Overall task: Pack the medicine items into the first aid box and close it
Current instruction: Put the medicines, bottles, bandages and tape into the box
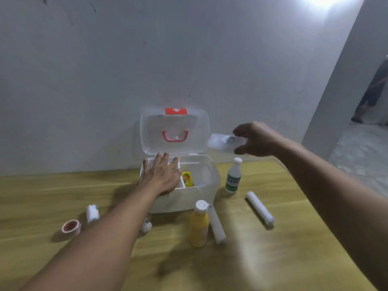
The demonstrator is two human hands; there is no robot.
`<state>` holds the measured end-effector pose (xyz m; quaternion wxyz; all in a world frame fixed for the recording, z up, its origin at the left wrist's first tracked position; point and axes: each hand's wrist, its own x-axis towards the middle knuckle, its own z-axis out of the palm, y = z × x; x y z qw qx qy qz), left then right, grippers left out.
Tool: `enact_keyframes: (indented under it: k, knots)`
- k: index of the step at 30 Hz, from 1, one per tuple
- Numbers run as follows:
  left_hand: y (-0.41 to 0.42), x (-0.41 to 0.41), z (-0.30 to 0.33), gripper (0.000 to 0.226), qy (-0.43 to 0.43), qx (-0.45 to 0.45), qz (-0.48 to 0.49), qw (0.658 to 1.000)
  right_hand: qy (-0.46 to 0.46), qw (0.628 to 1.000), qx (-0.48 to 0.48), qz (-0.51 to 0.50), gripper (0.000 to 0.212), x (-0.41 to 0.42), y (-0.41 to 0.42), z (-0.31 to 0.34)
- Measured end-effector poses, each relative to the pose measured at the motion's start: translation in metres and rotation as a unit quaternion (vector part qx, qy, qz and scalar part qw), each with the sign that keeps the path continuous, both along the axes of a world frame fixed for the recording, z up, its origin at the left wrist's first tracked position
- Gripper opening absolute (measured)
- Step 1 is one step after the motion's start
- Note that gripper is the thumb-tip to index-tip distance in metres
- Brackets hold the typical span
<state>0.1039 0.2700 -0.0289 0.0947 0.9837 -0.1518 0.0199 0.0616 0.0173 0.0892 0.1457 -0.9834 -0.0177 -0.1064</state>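
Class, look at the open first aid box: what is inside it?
Inside the first aid box, a yellow packet stands in the right part. The left hand covers the left part, so its contents cannot be seen.

A bare, plain room, perhaps in a home: blank grey wall point(126, 70) at twelve o'clock, yellow wood-grain bench point(63, 192) below, concrete floor point(361, 148) through an opening at two o'clock.

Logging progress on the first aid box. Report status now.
Left hand flat on box rim, empty. Right hand holding clear packet beside open lid. Bottles, rolls, tape still on table. Nothing blocking.
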Motion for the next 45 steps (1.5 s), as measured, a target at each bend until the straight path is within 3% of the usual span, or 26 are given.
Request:
enact_keyframes:
  k: [5,9,20,27,35,40,45]
  knots:
    - [0.000,-0.001,0.002,0.054,-0.001,-0.005,0.001,1.000,0.083,0.986,-0.112,0.092,0.069,0.009,0.055,-0.012]
    - [0.000,-0.002,0.001,0.053,-0.009,-0.013,0.003,1.000,0.111,0.978,-0.128,0.124,0.067,0.019,0.078,-0.037]
    - [-0.001,0.001,-0.003,0.052,-0.015,-0.021,0.012,1.000,0.056,0.972,-0.173,0.147,0.056,0.037,0.085,-0.073]
    - [0.001,-0.002,0.004,0.058,-0.023,-0.061,0.026,0.998,0.083,0.986,-0.048,0.135,0.070,0.037,0.086,-0.087]
    - [0.018,0.000,0.016,0.059,-0.006,-0.035,0.012,0.999,0.061,0.996,-0.010,0.071,0.052,0.031,0.088,-0.090]
    - [0.021,-0.001,0.007,0.058,-0.030,-0.052,0.003,0.998,0.070,0.994,0.039,0.079,0.052,0.031,0.093,-0.090]
    - [0.019,0.000,0.005,0.058,-0.028,-0.027,0.000,0.999,0.049,0.993,0.067,0.084,0.039,0.035,0.101,-0.093]
